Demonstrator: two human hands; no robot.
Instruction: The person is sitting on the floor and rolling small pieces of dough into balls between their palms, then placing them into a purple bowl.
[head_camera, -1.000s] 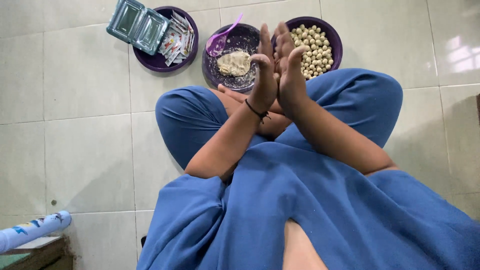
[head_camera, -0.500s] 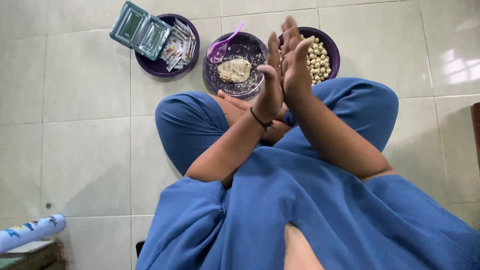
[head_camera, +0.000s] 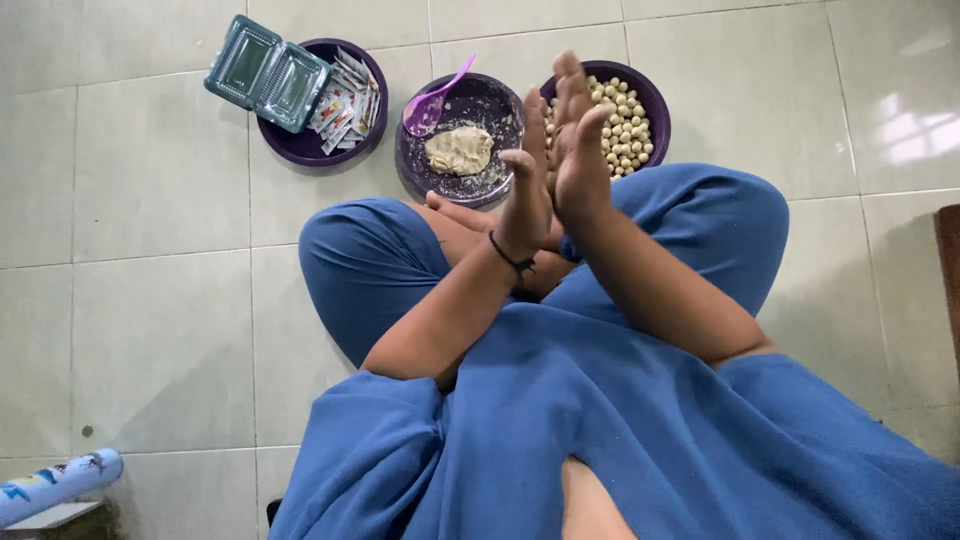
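Note:
I sit cross-legged in blue clothes on a tiled floor. My left hand (head_camera: 527, 195), a dark band at its wrist, and my right hand (head_camera: 578, 150) are pressed palm to palm, fingers straight and pointing away from me. Whatever lies between the palms is hidden. Just beyond them stands a purple bowl (head_camera: 408, 160) with a lump of beige dough (head_camera: 459, 150) and a purple spoon (head_camera: 433, 102). To its right, partly behind my fingers, a second purple bowl (head_camera: 656, 105) holds several small pale dough balls (head_camera: 622, 125).
A third purple bowl (head_camera: 300, 152) at the far left holds small sachets (head_camera: 342, 100), with a clear greenish plastic box (head_camera: 268, 72) lying on its rim. A pale blue printed roll (head_camera: 55, 485) lies at the bottom left. A dark object (head_camera: 948, 270) shows at the right edge.
My palms have slid against each other: the right hand has moved forward over the left. The view has shifted a little, so the bowls sit lower in the picture.

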